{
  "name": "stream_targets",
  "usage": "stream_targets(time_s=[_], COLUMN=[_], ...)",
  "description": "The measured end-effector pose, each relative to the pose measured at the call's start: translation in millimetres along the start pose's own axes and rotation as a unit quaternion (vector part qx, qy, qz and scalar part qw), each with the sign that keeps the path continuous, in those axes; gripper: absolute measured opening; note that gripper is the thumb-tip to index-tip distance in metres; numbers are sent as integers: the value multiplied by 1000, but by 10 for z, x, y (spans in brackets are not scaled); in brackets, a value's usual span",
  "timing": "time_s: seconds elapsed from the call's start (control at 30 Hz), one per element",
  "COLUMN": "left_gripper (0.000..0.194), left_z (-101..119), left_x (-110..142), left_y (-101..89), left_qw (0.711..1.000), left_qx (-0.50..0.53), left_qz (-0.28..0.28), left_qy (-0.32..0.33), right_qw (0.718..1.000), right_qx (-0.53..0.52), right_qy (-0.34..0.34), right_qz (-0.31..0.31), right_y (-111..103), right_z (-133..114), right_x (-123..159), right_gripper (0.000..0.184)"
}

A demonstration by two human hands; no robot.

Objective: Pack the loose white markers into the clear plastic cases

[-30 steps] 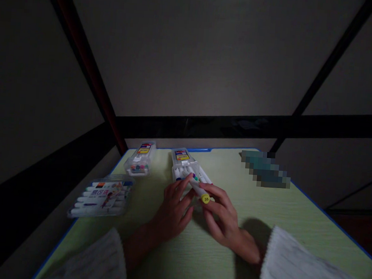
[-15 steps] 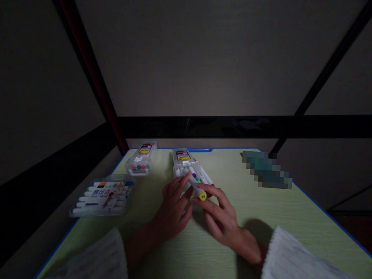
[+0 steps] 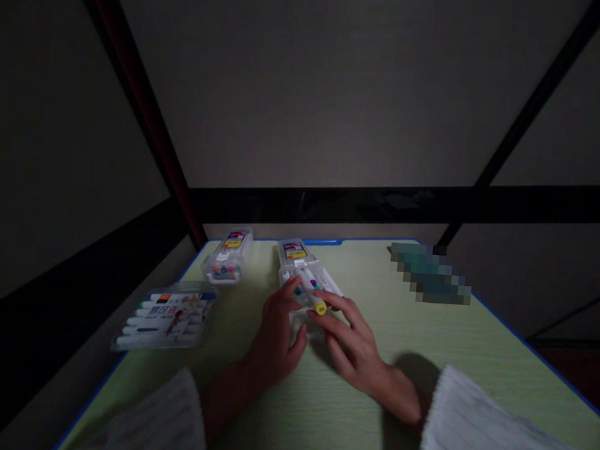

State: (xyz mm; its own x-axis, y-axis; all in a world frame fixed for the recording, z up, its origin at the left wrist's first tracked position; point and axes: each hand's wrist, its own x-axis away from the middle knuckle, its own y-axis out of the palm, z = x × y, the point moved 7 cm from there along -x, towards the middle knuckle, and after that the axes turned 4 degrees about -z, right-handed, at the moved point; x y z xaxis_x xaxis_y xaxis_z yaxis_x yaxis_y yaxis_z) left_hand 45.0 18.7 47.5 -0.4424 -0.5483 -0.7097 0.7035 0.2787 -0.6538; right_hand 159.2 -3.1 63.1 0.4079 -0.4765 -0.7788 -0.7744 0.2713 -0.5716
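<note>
My right hand [image 3: 358, 345] pinches a white marker [image 3: 310, 287] by its yellow end, which is numbered 35 and points toward me. The marker's far part lies at the open front of a clear plastic marker case [image 3: 294, 252], among several other markers with purple and green ends. On the left of the marker is my left hand [image 3: 277, 333], thumb and fingers apart, its fingertips at the marker and the case front; whether they press on either I cannot tell. Another white marker [image 3: 331, 282] lies along the case's right side, partly hidden by my right hand.
A second clear marker case [image 3: 226, 257] stands at the back left of the pale green table [image 3: 337, 426]. Nearer, a flat pack of white markers [image 3: 167, 317] lies at the left edge. A blurred-out teal thing [image 3: 427, 271] is at the back right. Behind rises a wall [image 3: 330, 90].
The yellow-ended marker has moved away from me and slightly left, further toward the case, with my right hand. My left fingers have shifted off its middle, toward the case front.
</note>
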Motion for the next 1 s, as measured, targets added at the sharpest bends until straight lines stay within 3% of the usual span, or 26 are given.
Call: stream_targets(time_s=[0.2, 0.4, 0.6, 1.0], left_gripper=[44, 34, 42, 44], left_z=[8, 94, 136, 20], left_x=[26, 17, -8, -16], left_y=[-83, -138, -131, -37], left_qw=[998, 998, 998, 1000], left_qx=[43, 24, 22, 15], left_qz=[40, 30, 15, -14], left_qy=[2, 41, 57, 4], right_qw=[1000, 999, 998, 995], right_qx=[-6, 3, 9, 24], right_qy=[11, 35, 33, 52], right_qz=[-16, -32, -44, -86], right_y=[39, 77, 108, 184], right_z=[42, 99, 109, 154], right_x=[4, 6, -1, 9], right_gripper=[43, 44, 49, 49])
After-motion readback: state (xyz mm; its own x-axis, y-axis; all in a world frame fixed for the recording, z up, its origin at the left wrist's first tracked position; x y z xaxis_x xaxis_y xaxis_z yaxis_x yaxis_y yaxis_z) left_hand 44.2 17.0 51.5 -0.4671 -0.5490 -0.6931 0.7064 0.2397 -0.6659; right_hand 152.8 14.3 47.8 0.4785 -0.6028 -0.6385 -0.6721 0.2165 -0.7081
